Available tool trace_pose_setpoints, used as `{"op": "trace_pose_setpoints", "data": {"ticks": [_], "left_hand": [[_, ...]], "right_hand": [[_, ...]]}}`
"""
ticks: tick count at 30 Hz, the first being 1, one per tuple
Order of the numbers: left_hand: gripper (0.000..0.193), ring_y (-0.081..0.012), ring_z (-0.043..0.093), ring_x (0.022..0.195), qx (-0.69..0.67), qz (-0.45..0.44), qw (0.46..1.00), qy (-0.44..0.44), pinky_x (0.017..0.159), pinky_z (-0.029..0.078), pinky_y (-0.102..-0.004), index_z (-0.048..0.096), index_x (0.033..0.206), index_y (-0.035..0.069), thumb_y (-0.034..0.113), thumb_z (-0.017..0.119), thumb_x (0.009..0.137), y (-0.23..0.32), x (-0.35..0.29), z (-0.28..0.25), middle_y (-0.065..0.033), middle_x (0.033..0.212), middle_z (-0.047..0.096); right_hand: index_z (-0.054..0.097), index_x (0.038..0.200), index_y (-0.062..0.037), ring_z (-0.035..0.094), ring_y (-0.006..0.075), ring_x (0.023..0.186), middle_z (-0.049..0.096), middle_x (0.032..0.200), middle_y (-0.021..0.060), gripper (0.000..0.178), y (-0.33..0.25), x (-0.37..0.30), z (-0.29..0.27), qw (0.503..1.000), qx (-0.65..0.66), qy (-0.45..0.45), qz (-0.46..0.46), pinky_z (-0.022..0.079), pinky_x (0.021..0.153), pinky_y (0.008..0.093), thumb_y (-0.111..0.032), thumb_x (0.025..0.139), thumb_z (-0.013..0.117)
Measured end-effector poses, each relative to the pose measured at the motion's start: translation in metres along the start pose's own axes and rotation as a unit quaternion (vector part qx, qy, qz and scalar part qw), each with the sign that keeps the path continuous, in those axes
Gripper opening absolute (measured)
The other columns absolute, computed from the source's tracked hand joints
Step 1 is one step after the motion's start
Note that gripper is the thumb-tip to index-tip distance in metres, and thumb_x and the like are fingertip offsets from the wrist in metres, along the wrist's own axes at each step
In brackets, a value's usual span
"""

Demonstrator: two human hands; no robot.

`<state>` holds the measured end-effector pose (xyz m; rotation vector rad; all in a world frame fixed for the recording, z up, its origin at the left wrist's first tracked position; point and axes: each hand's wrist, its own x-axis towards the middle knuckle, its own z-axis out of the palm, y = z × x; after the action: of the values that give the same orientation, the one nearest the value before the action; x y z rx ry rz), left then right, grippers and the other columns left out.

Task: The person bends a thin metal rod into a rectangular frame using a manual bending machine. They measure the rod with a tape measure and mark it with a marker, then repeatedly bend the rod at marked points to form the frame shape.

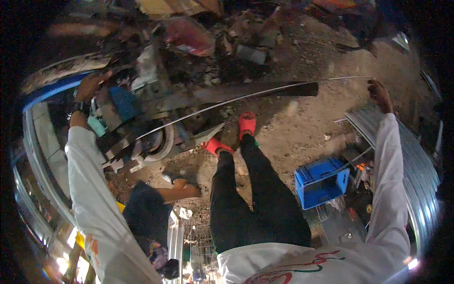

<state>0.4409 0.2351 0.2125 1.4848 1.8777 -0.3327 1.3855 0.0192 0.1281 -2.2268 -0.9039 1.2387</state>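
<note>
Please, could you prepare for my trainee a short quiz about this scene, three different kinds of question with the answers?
1. True or false: the blue crate is to the left of the dark trousers.
2. Choose: which hand is nearer to the thin pale rod? A) left B) right
3. Fill in: the shoes are ____ in colour.

Key:
1. False; the blue crate is to the right of the dark trousers.
2. B, the right hand.
3. Red.

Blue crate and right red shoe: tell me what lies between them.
In the head view, brown dirt ground lies between the blue crate and right red shoe.
</note>
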Motion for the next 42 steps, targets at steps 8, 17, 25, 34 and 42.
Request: {"op": "trace_pose_setpoints", "data": {"ticks": [8, 17, 25, 34, 42], "left_hand": [[0.047, -0.0208, 0.061, 0.105, -0.307, 0.006, 0.950, -0.061, 0.096, 0.046, -0.0323, 0.054, 0.133, 0.001, 0.028, 0.061, 0.095, -0.007, -0.005, 0.000, -0.0081, 0.122, 0.064], [0.063, -0.0323, 0.062, 0.112, 0.054, 0.067, 0.985, 0.152, 0.095, 0.046, -0.0400, 0.063, 0.123, -0.001, 0.050, 0.065, 0.086, -0.042, 0.050, 0.027, -0.0189, 0.118, 0.067], [0.056, -0.0219, 0.046, 0.129, -0.286, 0.063, 0.956, -0.032, 0.109, 0.033, -0.0349, 0.054, 0.137, 0.005, 0.045, 0.049, 0.100, -0.104, 0.019, 0.000, -0.0092, 0.142, 0.050], [0.054, -0.0264, 0.052, 0.085, -0.020, 0.066, 0.991, 0.116, 0.082, 0.041, -0.0405, 0.061, 0.094, -0.001, 0.052, 0.051, 0.096, -0.086, 0.045, 0.003, -0.0115, 0.091, 0.063], [0.056, -0.0381, 0.056, 0.114, 0.043, 0.149, 0.942, 0.298, 0.098, 0.042, -0.0428, 0.057, 0.126, -0.005, 0.042, 0.057, 0.096, -0.090, 0.010, 0.049, -0.0257, 0.130, 0.057]], "right_hand": [[0.065, 0.115, -0.0063, 0.054, 0.0105, 0.068, 0.061, 0.081, 0.0005, 0.042, -0.003, -0.009, 0.002, 0.998, 0.004, 0.039, 0.040, 0.043, 0.062, 0.0259, -0.043, 0.096, 0.058], [0.064, 0.122, -0.0084, 0.063, 0.0145, 0.081, 0.068, 0.096, 0.0067, 0.043, 0.030, -0.006, -0.016, 0.999, 0.043, 0.012, 0.030, 0.049, 0.071, 0.0274, -0.042, 0.098, 0.054], [0.061, 0.124, -0.0013, 0.066, 0.0190, 0.087, 0.069, 0.103, 0.0098, 0.063, 0.016, -0.040, -0.004, 0.994, 0.066, 0.053, 0.062, 0.051, 0.079, 0.0333, -0.057, 0.095, 0.052], [0.059, 0.126, -0.0020, 0.062, 0.0209, 0.100, 0.066, 0.112, 0.0114, 0.074, 0.059, -0.094, -0.037, 0.980, 0.072, 0.163, 0.086, 0.046, 0.087, 0.0357, -0.067, 0.090, 0.052], [0.066, 0.106, -0.0049, 0.062, 0.0292, 0.080, 0.066, 0.092, 0.0135, 0.031, 0.232, -0.264, -0.085, 0.917, -0.271, 0.280, -0.086, 0.049, 0.072, 0.0427, -0.031, 0.091, 0.058]]}}
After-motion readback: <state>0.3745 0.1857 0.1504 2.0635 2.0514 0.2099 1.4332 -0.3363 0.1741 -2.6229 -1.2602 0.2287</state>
